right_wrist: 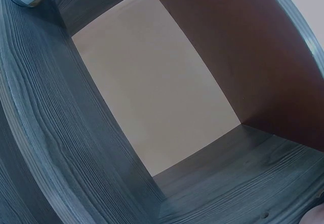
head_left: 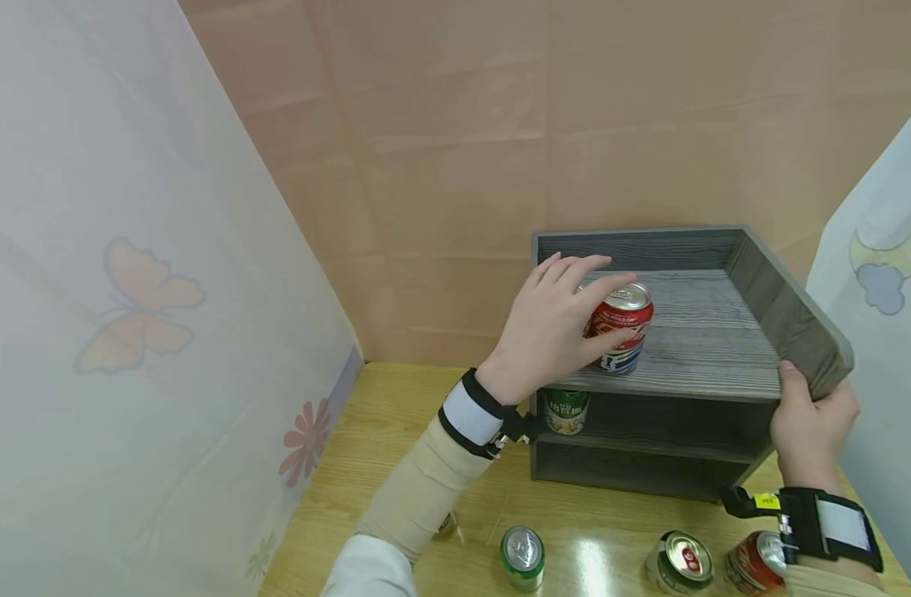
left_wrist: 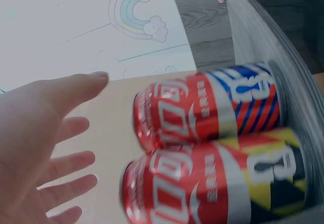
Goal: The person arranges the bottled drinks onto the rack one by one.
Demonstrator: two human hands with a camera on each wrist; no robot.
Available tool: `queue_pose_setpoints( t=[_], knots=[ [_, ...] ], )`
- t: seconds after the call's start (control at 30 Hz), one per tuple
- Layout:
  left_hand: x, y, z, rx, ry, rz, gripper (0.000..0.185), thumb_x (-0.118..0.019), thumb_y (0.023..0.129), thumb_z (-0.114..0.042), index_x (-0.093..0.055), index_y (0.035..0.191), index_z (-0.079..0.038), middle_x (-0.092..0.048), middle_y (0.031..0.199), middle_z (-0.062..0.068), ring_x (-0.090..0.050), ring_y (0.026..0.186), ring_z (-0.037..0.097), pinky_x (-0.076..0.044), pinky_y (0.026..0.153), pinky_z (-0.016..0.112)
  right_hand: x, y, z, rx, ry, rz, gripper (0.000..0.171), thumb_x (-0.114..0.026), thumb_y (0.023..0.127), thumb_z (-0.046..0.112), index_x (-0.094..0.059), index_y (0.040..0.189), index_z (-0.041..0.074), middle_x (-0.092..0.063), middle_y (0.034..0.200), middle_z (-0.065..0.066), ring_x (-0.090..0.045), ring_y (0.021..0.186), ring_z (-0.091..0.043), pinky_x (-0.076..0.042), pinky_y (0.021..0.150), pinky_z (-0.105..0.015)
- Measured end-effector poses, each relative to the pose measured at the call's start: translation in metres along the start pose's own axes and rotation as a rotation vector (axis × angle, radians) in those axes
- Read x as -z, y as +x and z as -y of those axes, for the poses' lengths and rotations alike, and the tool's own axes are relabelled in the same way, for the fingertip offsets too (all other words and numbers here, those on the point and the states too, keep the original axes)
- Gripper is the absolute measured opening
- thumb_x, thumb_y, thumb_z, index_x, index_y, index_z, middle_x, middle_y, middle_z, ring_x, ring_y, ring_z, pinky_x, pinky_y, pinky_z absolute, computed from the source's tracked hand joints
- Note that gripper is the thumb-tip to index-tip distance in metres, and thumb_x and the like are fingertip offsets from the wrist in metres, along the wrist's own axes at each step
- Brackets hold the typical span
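Note:
My left hand is at the left end of a grey wooden shelf's top, beside two red cola cans. The front can carries blue and white stripes; the other one, yellow and black, is mostly behind the hand in the head view. In the left wrist view both stand side by side, and the spread fingers and thumb are apart from them. My right hand grips the front right corner of the shelf, thumb on its near edge. A green can stands in the compartment below, at the left.
On the wooden table before the shelf stand a green can, a dark can with a gold top and a red can. Another item is partly behind the left forearm. Patterned sheets hang at both sides.

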State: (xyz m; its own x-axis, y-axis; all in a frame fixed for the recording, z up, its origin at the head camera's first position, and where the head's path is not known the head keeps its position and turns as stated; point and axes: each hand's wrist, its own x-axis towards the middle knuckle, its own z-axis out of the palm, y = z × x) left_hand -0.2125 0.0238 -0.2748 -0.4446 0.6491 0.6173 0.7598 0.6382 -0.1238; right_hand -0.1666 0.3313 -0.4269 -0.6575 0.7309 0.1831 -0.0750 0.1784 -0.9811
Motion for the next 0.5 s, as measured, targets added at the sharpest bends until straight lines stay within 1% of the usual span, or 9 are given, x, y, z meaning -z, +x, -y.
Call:
queue_pose_setpoints(
  t=[0.1, 0.17, 0.2, 0.37, 0.5],
  knots=[
    [0.007, -0.006, 0.006, -0.022, -0.023, -0.070, 0.057, -0.072, 0.091, -0.053, -0.066, 0.137, -0.020, -0.058, 0.140, 0.005, -0.050, 0.130, 0.021, -0.026, 0.116, 0.033, 0.000, 0.000, 0.001, -0.001, -0.002, -0.002, 0.024, -0.059, 0.104, 0.025, -0.064, 0.127, 0.023, -0.059, 0.103, 0.013, -0.053, 0.092, -0.002, -0.036, 0.083, -0.018],
    [0.010, -0.011, 0.010, -0.035, -0.033, -0.107, 0.054, -0.072, 0.091, -0.052, -0.068, 0.134, -0.019, -0.059, 0.138, 0.006, -0.051, 0.129, 0.021, -0.028, 0.115, 0.032, 0.000, 0.001, 0.001, -0.006, -0.002, 0.000, 0.025, -0.058, 0.104, 0.024, -0.064, 0.128, 0.023, -0.059, 0.104, 0.013, -0.053, 0.093, -0.002, -0.036, 0.083, -0.017],
    [0.012, -0.014, 0.012, -0.038, -0.035, -0.120, 0.054, -0.073, 0.091, -0.051, -0.069, 0.133, -0.018, -0.060, 0.138, 0.006, -0.051, 0.129, 0.022, -0.027, 0.115, 0.032, 0.000, 0.001, 0.001, -0.005, -0.004, 0.002, 0.026, -0.058, 0.104, 0.024, -0.064, 0.129, 0.023, -0.059, 0.105, 0.013, -0.053, 0.094, -0.002, -0.037, 0.084, -0.017],
    [0.019, -0.029, 0.025, -0.027, -0.028, -0.132, 0.050, -0.073, 0.092, -0.049, -0.071, 0.130, -0.016, -0.061, 0.136, 0.007, -0.051, 0.130, 0.023, -0.019, 0.119, 0.034, 0.000, 0.001, 0.000, 0.005, -0.007, 0.012, 0.029, -0.057, 0.105, 0.023, -0.063, 0.133, 0.021, -0.060, 0.108, 0.013, -0.054, 0.096, -0.002, -0.037, 0.085, -0.016],
    [0.020, -0.041, 0.033, -0.029, 0.011, -0.160, 0.049, -0.072, 0.092, -0.050, -0.072, 0.128, -0.016, -0.062, 0.134, 0.007, -0.051, 0.130, 0.025, -0.019, 0.120, 0.037, 0.000, 0.001, -0.001, 0.003, -0.006, 0.011, 0.029, -0.057, 0.105, 0.022, -0.064, 0.133, 0.021, -0.060, 0.108, 0.013, -0.054, 0.096, -0.002, -0.037, 0.085, -0.017]
  ],
)
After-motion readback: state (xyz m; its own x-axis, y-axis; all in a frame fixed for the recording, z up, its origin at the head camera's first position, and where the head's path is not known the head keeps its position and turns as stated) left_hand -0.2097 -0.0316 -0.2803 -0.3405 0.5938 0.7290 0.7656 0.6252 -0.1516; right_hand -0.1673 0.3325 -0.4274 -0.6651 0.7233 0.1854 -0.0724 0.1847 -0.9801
